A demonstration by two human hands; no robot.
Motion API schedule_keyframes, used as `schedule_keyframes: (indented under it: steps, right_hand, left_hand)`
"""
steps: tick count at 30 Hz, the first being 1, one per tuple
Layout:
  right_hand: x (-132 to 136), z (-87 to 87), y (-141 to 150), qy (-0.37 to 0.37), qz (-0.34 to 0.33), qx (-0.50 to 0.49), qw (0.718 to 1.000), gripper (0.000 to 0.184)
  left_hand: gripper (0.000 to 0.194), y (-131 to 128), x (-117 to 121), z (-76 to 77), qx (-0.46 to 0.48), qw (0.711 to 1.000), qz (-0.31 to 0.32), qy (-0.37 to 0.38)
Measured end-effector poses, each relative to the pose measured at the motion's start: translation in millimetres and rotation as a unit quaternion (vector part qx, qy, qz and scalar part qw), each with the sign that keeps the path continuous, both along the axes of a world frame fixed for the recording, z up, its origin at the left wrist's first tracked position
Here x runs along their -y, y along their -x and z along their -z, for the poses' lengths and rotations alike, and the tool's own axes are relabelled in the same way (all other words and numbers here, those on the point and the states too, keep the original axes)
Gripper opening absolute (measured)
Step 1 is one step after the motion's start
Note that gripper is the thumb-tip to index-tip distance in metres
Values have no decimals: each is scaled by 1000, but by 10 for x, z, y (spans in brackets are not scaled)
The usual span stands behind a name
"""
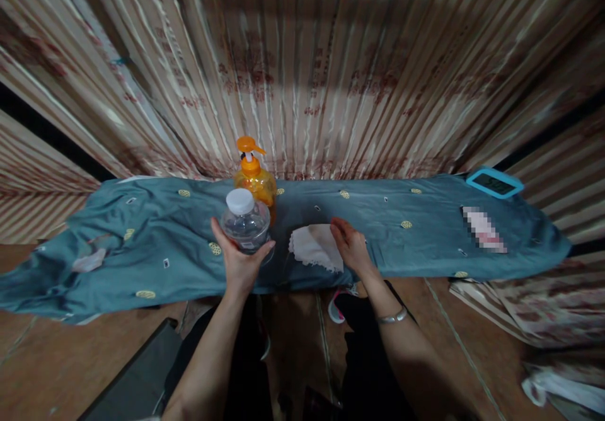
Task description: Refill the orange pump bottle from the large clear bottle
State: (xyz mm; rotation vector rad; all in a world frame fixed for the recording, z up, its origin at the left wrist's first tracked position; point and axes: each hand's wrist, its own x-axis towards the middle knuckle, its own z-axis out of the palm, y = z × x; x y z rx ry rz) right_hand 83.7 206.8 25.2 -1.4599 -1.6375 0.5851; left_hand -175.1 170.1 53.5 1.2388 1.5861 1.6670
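Observation:
My left hand is wrapped round the near side of a clear plastic jar with a white lid. The jar stands upright, and nothing can be made out inside it. Just behind it is an orange pump bottle, partly hidden by the jar. A white cloth with a frayed edge lies to the jar's right. At the cloth's right edge, my right hand has its fingers closed on it, the thumb side hidden from view.
A teal patterned cover drapes the narrow table. Toward its right end are a blue-framed digital clock and a blurred-out flat object. A small pale scrap lies at the left. Striped curtains hang right behind the table.

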Motion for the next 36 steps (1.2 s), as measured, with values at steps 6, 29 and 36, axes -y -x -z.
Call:
schedule_keyframes:
  steps: [6, 29, 36]
  right_hand:
    - [7, 38, 111, 7, -11, -6, 1000, 56]
    - [183, 20, 366, 17, -55, -23, 998, 60]
    - [178, 79, 310, 15, -55, -14, 998, 61]
  left_hand:
    - [106, 67, -85, 128, -37, 998, -47, 28]
    - [81, -56, -52, 102, 4, 998, 1, 65]
    - [79, -69, -73, 186, -13, 999, -9, 50]
